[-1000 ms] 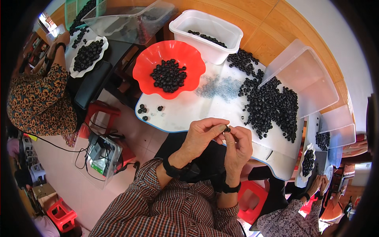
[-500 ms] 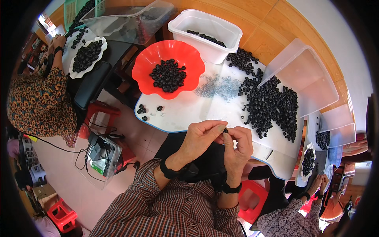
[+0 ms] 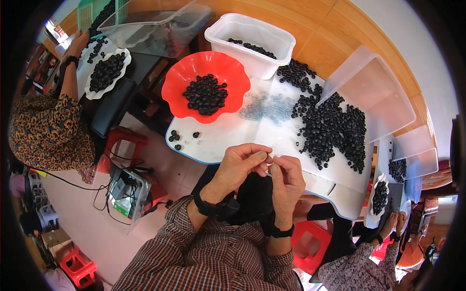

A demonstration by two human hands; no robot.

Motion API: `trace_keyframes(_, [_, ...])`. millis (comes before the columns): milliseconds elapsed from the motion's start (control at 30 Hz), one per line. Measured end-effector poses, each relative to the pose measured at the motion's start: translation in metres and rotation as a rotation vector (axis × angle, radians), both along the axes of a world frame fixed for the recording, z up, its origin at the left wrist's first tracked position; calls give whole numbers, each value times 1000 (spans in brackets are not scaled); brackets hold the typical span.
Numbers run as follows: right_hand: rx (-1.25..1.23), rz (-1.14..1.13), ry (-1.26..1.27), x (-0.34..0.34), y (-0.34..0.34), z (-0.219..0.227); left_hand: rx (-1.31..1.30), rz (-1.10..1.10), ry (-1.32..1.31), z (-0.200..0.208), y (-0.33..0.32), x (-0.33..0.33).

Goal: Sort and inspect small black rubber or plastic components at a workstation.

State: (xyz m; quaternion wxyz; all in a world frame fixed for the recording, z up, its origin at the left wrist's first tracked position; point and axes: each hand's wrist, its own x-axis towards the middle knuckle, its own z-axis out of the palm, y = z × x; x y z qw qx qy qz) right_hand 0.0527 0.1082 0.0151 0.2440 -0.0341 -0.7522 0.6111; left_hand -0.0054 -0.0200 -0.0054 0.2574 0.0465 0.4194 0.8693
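Above the near edge of the white table (image 3: 224,140), my left hand (image 3: 239,167) and my right hand (image 3: 286,178) face each other, thumb and fingertips pinched. Whatever lies between the fingertips is too small to make out. Beyond them spreads a patch of tiny clear pieces (image 3: 267,107). A big pile of small black round pieces (image 3: 335,126) covers the table's right part. Farther left stands a red scalloped bowl (image 3: 172,92) with more black pieces (image 3: 206,94) inside. A few loose black pieces (image 3: 196,135) sit near the table's left edge.
A white tub (image 3: 250,64) holding black pieces stands behind the bowl. A clear plastic bin (image 3: 374,92) leans beside the pile. Co-workers sit left (image 3: 51,131) and right (image 3: 357,266). Red stools (image 3: 310,245) and a clear box with cables (image 3: 128,189) are on the floor.
My hands have shifted slightly left and their fingertips have parted a little. The black piece seen between them before no longer shows. The co-worker at left has raised an arm.
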Motion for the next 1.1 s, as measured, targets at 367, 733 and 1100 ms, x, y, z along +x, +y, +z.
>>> trace_keyframes(367, [-183, -11, -103, -2, -3, -6, 163, 54, -23, -1, -14, -10])
trace_keyframes(733, [-62, -23, -149, -2, 1, -25, -402, 653, 211, 22, -57, -70])
trace_keyframes(1100, [-62, -44, -166, -5, 4, -33, -690, 852, 537, 13, -32, -68])
